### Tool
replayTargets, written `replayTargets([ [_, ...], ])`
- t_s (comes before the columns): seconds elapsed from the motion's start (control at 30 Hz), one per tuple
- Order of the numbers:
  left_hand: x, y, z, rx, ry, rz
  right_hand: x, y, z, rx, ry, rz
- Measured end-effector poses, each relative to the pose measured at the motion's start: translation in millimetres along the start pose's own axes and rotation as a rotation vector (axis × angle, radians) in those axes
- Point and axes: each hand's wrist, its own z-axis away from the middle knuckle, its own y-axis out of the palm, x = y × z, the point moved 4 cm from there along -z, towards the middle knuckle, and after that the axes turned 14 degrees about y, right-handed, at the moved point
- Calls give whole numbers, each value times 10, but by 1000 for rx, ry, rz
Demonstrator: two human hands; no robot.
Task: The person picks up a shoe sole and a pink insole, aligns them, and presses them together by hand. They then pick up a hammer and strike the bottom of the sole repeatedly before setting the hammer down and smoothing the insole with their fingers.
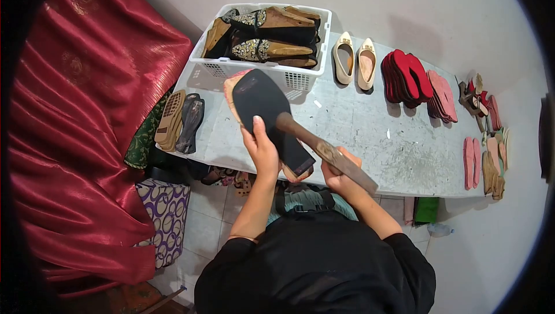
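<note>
My left hand (261, 149) grips a shoe (257, 97) from the side, thumb lying on its black sole. The sole faces up, and a beige and reddish edge shows around it. In my right hand (342, 176) is a hammer (312, 138) with a worn brown handle, fingers wrapped round it. The hammer's rounded end overlaps the middle of the sole in this view. Both hands are over the front edge of the grey table (358, 132).
A white plastic basket (300, 74) of patterned shoes on wooden lasts stands at the back. Cream shoes (365, 65), red soles (404, 77), and pink soles (442, 94) lie to its right. Beige and black soles (173, 120) sit at left, beside red cloth (87, 140).
</note>
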Motion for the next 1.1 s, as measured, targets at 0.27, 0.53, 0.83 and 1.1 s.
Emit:
replayTargets([
  [0.27,-21,-16,102,47,-8,-37,170,143,-203,-134,-100,-40],
  [0.53,-117,34,118,104,-104,66,313,202,-327,-110,-1,-34],
  [0.83,98,-343,-161,-61,-95,50,-464,72,-209,-290,273,169],
  [1.1,7,-314,-194,-97,-72,-35,-1454,21,37,-226,428,506],
])
